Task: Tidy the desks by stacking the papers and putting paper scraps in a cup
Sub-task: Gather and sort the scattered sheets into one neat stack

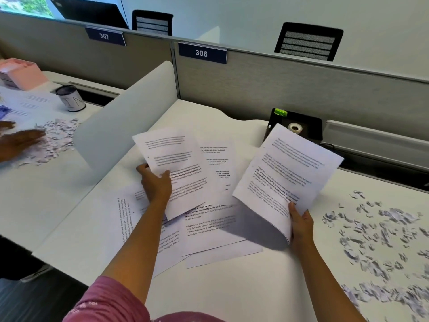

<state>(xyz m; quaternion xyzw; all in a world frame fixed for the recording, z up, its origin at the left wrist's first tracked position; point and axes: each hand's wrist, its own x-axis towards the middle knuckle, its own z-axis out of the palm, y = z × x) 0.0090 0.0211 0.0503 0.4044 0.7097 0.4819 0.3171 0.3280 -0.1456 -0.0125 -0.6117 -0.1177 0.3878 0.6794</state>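
two hands are working over the white desk: the left hand is pinching one printed sheet by its lower left edge, thumb on top, fingers curled behind, lifting it off the pile; the right hand is gripping a thin stack of sheets at its bottom corner, thumb on the front, stack tilting up off the desk. between and under the two hands several more loose sheets are lying overlapped and skewed on the desk, exact count hard to tell. one big scatter of paper scraps is lying to the right of the right hand, well apart from the sheets. one black organizer tray is sitting at the back by the partition, holding a roll of tape and a green item, just behind the held stack. across the white divider, on the neighbouring desk, one dark-rimmed cup is standing upright, contents not visible; a second scrap pile is lying near it with another person's hand resting beside it, blurred. one pink box is sitting far left. two desk number signs are reading 307 and 306.
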